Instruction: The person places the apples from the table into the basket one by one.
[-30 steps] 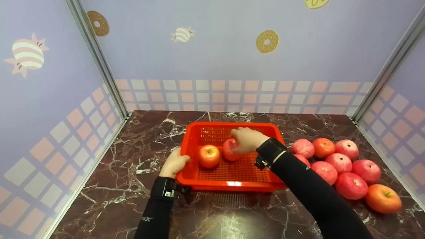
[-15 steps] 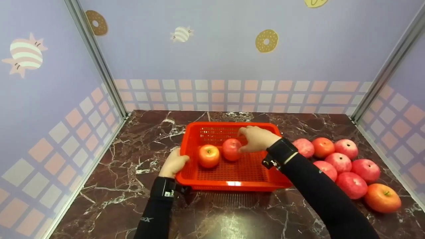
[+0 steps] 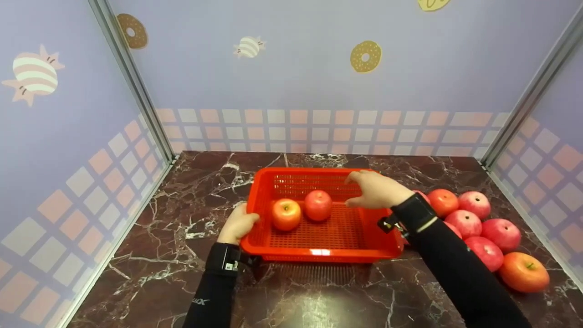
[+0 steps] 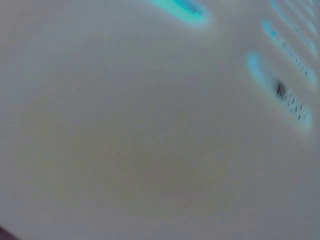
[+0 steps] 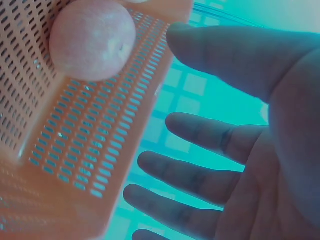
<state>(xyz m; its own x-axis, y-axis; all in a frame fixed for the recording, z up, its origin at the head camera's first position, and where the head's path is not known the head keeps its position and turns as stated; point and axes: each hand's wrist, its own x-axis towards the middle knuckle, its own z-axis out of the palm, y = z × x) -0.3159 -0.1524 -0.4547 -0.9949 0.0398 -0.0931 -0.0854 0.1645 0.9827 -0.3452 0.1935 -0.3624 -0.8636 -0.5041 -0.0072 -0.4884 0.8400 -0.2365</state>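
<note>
A red plastic basket (image 3: 291, 254) with slotted walls stands on the table. Two apples lie inside: a yellow-red apple (image 3: 286, 215) toward the left and a redder apple (image 3: 318, 205) just right of it. My left hand (image 3: 238, 224) grips the basket's left rim, thumb over the edge; its other fingers are hidden. Above the basket's right side is my right hand (image 3: 380, 190), holding nothing, its fingers and thumb spread apart. In the right wrist view those fingers (image 5: 192, 177) are apart from the apple (image 5: 92, 40). The left wrist view is mostly blurred, with a few basket slots (image 4: 292, 102).
Several more apples (image 3: 463, 223) are clustered on the table right of the basket, partly behind my right forearm. A yellow-red apple (image 3: 524, 272) sits nearest the front. Patterned panels (image 3: 300, 82) enclose the dark marbled table (image 3: 182, 273) at the back and sides.
My right hand has let go of the redder apple and moved right, away from it. That apple now rests in the basket. My left hand has stayed on the rim.
</note>
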